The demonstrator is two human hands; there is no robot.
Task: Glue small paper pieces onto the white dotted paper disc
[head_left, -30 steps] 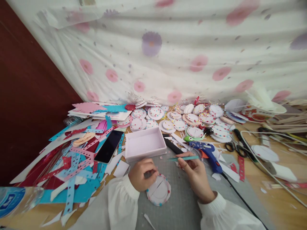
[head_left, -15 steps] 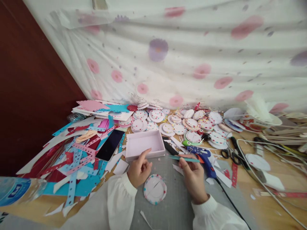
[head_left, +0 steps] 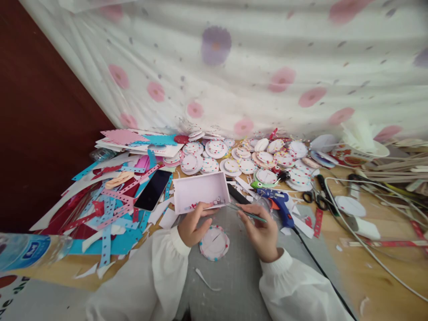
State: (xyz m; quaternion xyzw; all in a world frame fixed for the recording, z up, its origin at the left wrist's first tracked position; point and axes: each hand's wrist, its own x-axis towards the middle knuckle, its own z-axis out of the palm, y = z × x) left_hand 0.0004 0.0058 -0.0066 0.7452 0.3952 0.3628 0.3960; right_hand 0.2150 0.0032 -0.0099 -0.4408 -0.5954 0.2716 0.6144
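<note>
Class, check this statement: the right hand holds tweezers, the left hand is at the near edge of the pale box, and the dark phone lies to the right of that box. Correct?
Not quite: the dark phone lies to the left of the pale box, as the head view shows. The right hand does hold tweezers, and the left hand is at the box's near edge.

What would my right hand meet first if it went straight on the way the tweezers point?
Probably the near right corner of the white box, close to the tweezers in your right hand; depth is unclear.
</note>
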